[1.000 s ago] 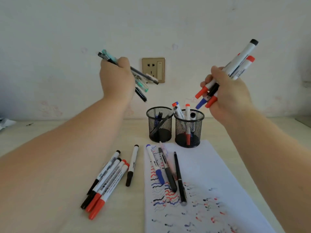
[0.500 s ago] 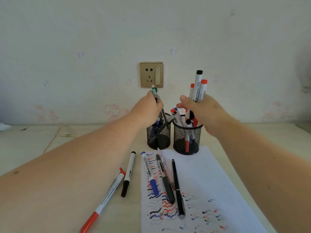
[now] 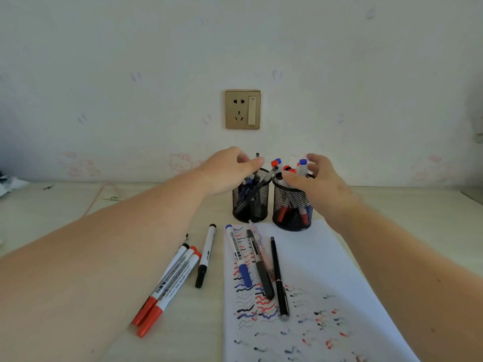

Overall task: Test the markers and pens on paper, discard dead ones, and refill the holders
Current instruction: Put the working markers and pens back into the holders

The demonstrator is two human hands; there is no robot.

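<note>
Head view: both hands at the mesh holders, frame centre.
Left hand (image 3: 230, 171) pinches pens (image 3: 251, 182); right hand (image 3: 313, 178) fingers spread over markers (image 3: 290, 171). Refill seems partial; eight lie on desk (image 3: 65, 202) and paper (image 3: 313, 270).

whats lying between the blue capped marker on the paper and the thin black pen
In the head view, a black-grip pen lies between the blue-capped marker and the thin black pen.

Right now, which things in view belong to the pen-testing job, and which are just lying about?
Job:
- left mesh holder with pens, left hand over it
- right mesh holder with markers, right hand over it
- scribbled paper
- blue marker and two black pens on the paper
- red and black markers on the table

Lying about:
- wall socket
- cord
</note>
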